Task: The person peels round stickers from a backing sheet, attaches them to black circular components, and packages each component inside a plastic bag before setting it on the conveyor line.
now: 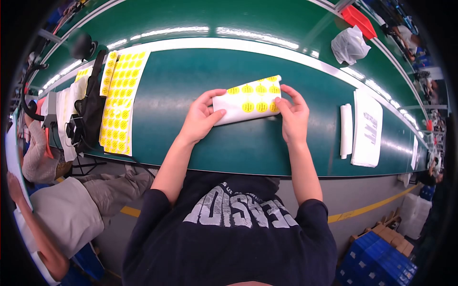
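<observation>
Between my two hands is a white sticker sheet (pixel 234 112) with round yellow labels, partly rolled or folded over, held just above the green table. My left hand (pixel 202 117) pinches its left end between thumb and fingers. At the right end, my right hand (pixel 293 114) grips the edge, thumb in front and fingers behind. Some labels near the right thumb are covered. Flat sheets of yellow round stickers (pixel 119 105) lie on the table to the left, with a narrow sticker strip (pixel 109 74) on top of them.
A black bag (pixel 90 112) lies left of the sticker sheets. On the right are a white roll (pixel 346 131) and a printed white package (pixel 367 128). A white plastic bag (pixel 350 45) and red tray (pixel 359 21) stand at the back right. Another person sits at left.
</observation>
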{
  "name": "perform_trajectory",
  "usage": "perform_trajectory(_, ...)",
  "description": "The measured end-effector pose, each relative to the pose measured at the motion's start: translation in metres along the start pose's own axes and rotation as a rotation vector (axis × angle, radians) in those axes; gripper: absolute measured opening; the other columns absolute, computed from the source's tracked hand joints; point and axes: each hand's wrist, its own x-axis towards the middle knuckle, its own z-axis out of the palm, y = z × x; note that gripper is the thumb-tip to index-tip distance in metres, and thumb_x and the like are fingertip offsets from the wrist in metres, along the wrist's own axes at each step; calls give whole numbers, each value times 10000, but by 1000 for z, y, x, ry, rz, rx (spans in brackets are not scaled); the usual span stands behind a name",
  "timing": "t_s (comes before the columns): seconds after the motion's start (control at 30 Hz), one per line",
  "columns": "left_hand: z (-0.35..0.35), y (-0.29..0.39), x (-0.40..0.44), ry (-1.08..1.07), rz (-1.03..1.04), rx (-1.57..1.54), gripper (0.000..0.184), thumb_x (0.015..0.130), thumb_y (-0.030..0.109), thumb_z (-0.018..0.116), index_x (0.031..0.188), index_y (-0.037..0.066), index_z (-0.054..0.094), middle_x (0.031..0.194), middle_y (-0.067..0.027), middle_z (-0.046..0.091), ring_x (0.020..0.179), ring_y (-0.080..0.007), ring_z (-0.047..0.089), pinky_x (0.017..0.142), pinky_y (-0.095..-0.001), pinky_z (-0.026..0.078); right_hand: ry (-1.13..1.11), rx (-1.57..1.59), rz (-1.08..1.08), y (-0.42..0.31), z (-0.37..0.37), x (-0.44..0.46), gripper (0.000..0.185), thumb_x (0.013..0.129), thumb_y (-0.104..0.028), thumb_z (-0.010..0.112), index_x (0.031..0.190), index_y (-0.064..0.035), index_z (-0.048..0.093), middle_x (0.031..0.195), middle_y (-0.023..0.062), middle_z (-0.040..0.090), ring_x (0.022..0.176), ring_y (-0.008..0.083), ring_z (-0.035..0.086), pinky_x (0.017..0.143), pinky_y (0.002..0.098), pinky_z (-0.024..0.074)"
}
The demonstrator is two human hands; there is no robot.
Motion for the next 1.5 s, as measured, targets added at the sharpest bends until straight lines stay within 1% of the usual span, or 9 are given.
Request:
perform_trajectory(0.23, -1, -4, -1, -27, 37, 45, 451, 807, -79, 533, 1240, -36, 414, 1137, -146, 539, 962, -158, 590, 824, -262, 480, 46, 130, 141, 1, -4, 5, 408, 832, -4, 588, 1205, 45, 430, 941, 88, 626, 874, 148, 596, 742, 250, 467)
perform_trajectory(0.4, -2, -10, -1, -62, 19, 22, 459, 804, -77, 543, 1242, -16, 417, 1148, -139, 533, 1024, -181, 560, 871, -292, 462, -50, 32, 162, -1, -7, 3, 516, 835, 0, 582, 1290, 33, 341, 1021, 154, 617, 926, 173, 596, 811, 281, 465)
perform_trajectory(0.5, -7, -24, 1, -65, 139, 81, 487, 782, -78, 566, 1241, 1, 422, 1169, -111, 529, 1074, -166, 518, 931, -310, 424, -95, -45, 124, 8, -4, 2, 590, 828, 34, 564, 1343, 19, 277, 1067, 189, 604, 959, 206, 597, 842, 311, 470)
perform_trajectory(0.77, -7, -1, 9, -11, -37, 18, 417, 799, 14, 581, 1199, 12, 460, 1078, -122, 581, 970, -145, 562, 810, -266, 469, -52, -115, 109, 0, 3, 2, 559, 858, 27, 526, 1351, 17, 263, 1089, 197, 592, 979, 214, 594, 840, 323, 482)
perform_trajectory(1.1, -3, 0, 43, 25, 13, 266, 420, 766, 87, 621, 1161, 17, 498, 990, -116, 591, 878, -153, 553, 729, -282, 461, 7, -100, 14, 1, 5, 3, 563, 872, 20, 513, 1367, -3, 246, 1136, 205, 564, 1003, 228, 582, 852, 341, 481)
perform_trajectory(1.2, 1, -7, 41, 135, 144, 219, 403, 758, 17, 628, 1140, 15, 500, 1004, -109, 578, 841, -129, 562, 691, -249, 484, 18, -68, -28, 4, 5, 3, 585, 840, 60, 527, 1361, -5, 270, 1134, 197, 562, 1000, 227, 580, 869, 342, 474)
perform_trajectory(1.3, 16, -5, 29, 200, 129, -246, 406, 789, -31, 608, 1159, 17, 451, 1018, -103, 567, 861, -158, 581, 727, -276, 492, 10, -29, -51, 5, -4, 5, 591, 830, 50, 560, 1349, 19, 279, 1069, 173, 597, 970, 192, 585, 851, 295, 465)
perform_trajectory(1.47, 20, -12, 11, 364, 117, -436, 312, 819, 25, 609, 1097, 36, 469, 946, -80, 586, 878, -165, 582, 802, -310, 466, 3, 5, -9, -8, 1, 1, 581, 843, 29, 559, 1342, 50, 262, 1032, 174, 620, 949, 177, 598, 853, 287, 462)
perform_trajectory(1.5, 17, -10, 5, 330, 24, -465, 278, 835, 49, 597, 1084, 38, 474, 949, -81, 587, 881, -164, 583, 807, -315, 464, -3, 16, -7, -8, 3, -1, 579, 846, 30, 554, 1343, 52, 258, 1030, 172, 622, 948, 175, 599, 853, 288, 462)
